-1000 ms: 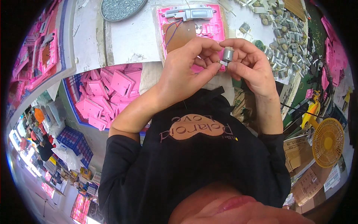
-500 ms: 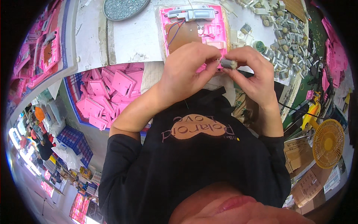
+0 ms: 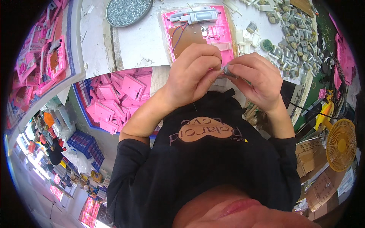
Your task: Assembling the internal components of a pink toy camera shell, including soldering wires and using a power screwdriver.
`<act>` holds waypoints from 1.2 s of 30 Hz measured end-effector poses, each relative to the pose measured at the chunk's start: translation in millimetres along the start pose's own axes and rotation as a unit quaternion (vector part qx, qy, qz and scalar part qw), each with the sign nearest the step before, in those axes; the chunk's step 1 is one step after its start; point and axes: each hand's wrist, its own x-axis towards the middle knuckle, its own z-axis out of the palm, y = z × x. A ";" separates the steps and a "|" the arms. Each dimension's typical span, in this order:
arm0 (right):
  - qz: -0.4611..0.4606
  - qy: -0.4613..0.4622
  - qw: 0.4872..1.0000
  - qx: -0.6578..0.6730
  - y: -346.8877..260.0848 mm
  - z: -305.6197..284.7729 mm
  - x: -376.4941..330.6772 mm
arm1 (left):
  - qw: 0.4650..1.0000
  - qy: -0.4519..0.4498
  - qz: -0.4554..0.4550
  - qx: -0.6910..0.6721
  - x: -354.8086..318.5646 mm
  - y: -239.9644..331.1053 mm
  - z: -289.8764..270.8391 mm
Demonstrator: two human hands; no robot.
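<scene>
In front of my chest, my right hand is closed round a small grey motor, which the fingers now mostly cover. My left hand is pinched at the motor's left end, thumb against forefinger. What lies between those fingertips is too small to make out; a pale bit shows there. Just beyond both hands lies an open pink plastic housing on the white table. A grey-white mechanism spans its far end, with red and blue wires and a brown panel below it.
Many small motors are heaped at the right, beside white plastic parts and a green round item. A round tray of screws stands at the back left. Pink parts fill a blue crate below the table edge. A yellow fan stands right.
My right hand has turned and closed further over the motor, hiding more of it. My left fingertips have come up against the motor's end. The whole view has shifted slightly.
</scene>
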 end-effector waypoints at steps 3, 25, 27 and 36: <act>0.002 0.000 1.000 0.002 2.7 -0.7 -0.7 | 1.000 0.005 0.016 0.025 0.7 -3.5 0.9; 0.200 0.054 0.978 -0.007 45.5 -7.6 -0.1 | 0.968 -0.020 0.015 0.249 7.3 -36.9 8.1; 0.216 0.000 0.976 -0.005 48.4 -3.2 8.7 | 0.971 -0.027 0.013 0.236 -2.8 -36.5 0.1; 0.111 -0.069 0.982 -0.135 63.0 15.8 29.5 | 0.974 -0.039 -0.051 0.219 -19.5 -27.8 -6.2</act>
